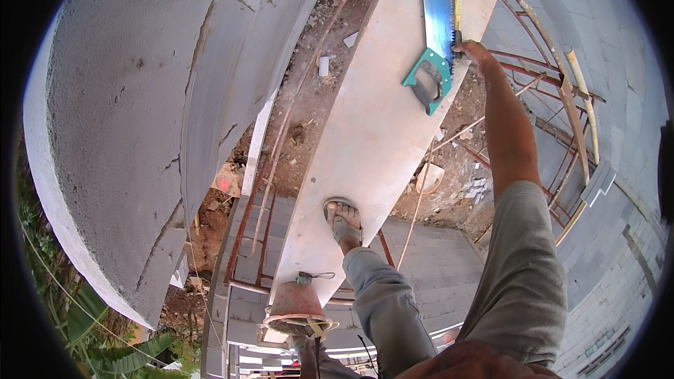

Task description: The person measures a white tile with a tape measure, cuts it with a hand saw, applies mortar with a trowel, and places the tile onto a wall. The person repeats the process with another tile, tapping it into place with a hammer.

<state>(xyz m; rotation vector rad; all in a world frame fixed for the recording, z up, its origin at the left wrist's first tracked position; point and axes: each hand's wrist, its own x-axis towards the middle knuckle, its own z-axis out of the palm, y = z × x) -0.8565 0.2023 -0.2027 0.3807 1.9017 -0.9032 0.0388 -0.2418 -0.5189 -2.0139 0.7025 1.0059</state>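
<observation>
My right hand (474, 55) reaches out over the far right edge of a long plank (365, 119). Its fingers are closed at the dark grip end of a hammer (458, 3), whose yellowish handle lies along the plank with the metal head farther off. Just left of the hammer lies a handsaw (437, 10) with a bluish blade and a teal and grey handle, its toothed edge toward the hammer. The saw's handle is close to my wrist but apart from it. My left hand is not visible.
My sandalled foot (344, 221) stands on the plank, with a reddish bucket (300, 300) nearer. Rusty scaffold frames (554, 70) rise at right and left. Below are rubble and dirt (295, 140). A grey rendered wall (126, 119) curves along the left; a block wall (618, 253) stands right.
</observation>
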